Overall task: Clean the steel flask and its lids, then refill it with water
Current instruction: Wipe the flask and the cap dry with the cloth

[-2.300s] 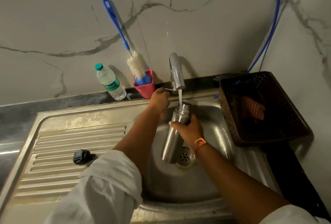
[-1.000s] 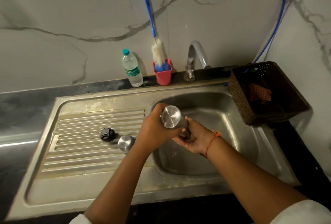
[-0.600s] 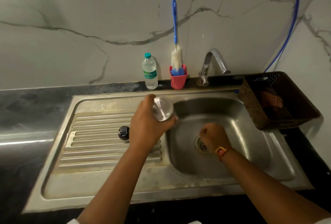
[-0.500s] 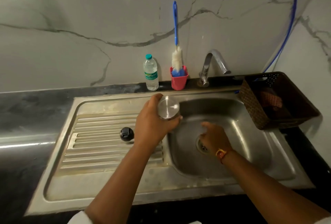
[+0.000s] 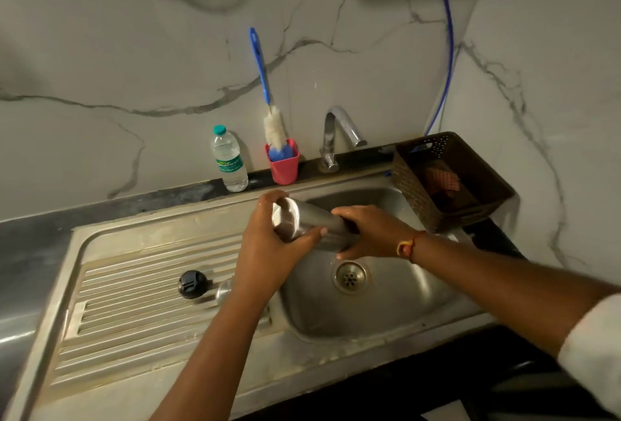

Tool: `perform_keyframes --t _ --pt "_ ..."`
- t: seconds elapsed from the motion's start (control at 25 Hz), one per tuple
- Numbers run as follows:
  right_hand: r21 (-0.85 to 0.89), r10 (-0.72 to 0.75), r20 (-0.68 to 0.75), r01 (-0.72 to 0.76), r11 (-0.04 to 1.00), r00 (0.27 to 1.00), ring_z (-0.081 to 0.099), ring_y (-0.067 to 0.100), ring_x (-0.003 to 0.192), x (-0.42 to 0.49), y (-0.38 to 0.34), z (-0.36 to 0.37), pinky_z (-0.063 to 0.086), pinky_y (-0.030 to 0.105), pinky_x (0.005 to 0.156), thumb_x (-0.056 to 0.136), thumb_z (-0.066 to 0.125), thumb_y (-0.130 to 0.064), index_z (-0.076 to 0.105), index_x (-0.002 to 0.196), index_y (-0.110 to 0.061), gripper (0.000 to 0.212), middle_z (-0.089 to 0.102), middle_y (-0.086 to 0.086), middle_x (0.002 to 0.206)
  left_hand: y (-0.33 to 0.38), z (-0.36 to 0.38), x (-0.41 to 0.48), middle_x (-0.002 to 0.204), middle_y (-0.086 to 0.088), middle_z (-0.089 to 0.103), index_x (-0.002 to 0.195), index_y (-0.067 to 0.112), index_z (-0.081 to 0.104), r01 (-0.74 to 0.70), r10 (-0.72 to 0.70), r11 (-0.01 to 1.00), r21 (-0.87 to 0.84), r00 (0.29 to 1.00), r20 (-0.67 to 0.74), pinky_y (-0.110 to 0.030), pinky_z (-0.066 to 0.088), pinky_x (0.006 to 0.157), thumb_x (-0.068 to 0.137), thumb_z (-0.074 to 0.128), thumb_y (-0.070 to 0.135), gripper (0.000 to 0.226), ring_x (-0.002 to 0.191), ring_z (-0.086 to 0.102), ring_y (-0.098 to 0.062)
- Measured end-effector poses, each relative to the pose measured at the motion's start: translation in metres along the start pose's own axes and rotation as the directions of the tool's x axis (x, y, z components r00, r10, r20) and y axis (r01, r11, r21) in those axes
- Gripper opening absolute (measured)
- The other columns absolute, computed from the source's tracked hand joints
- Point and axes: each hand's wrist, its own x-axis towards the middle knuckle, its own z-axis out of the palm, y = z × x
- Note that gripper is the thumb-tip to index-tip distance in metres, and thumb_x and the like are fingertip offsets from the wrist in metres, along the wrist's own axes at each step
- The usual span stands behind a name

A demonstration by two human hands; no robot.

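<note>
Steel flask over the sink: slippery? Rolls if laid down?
Likely slippery: the steel flask is smooth and polished, and the right hand gripping it looks wet. Probably rigid under that grip. Laid on its side, the round body would likely roll.

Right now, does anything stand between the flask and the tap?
Nothing visible does. The left hand and right hand hold the flask over the sink; the space up to the tap is open, with cup and basket off to its sides.

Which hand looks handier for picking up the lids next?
Probably the left hand: the black lid and steel cap lie beside its forearm, while the right hand grips the flask over the basin.
</note>
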Motion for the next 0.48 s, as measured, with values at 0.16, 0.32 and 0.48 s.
perform_keyframes --t 0.16,0.32,0.48 --pt "-0.181 0.001 0.144 0.026 0.983 0.99 0.054 0.006 0.093 0.01 0.027 -0.042 0.044 0.021 0.075 0.063 0.089 -0.039 0.058 0.121 -0.028 0.066 0.063 -0.01 0.108 0.011 0.029 0.005 0.127 0.01 0.055 0.129 0.043 0.04 -0.024 0.019 0.99 0.138 0.999 0.033 -0.019 0.051 0.081 0.066 0.09 0.049 0.08 0.108 0.059 -0.011" --pt "-0.184 -0.001 0.22 0.043 0.982 0.975 0.058 0.013 0.102 0.015 0.047 -0.057 0.049 0.029 0.082 0.065 0.087 -0.043 0.054 0.129 -0.028 0.074 0.062 -0.007 0.116 0.024 0.059 0.01 0.124 0.01 0.054 0.13 0.037 0.044 -0.038 0.046 0.97 0.239 0.998 -0.03 -0.016 0.045 0.076 0.069 0.088 0.049 0.077 0.099 0.057 -0.006" --pt "-0.242 0.036 0.213 0.017 0.97 0.976 0.056 0.02 0.115 0.014 0.07 -0.069 0.049 0.037 0.095 0.071 0.085 -0.037 0.054 0.137 -0.021 0.075 0.06 0.002 0.128 0.028 0.088 0.011 0.116 0.007 0.058 0.12 0.039 0.046 0.06 -0.02 0.969 0.239 0.986 -0.166 -0.027 0.052 0.078 0.07 0.087 0.05 0.066 0.094 0.057 -0.006"
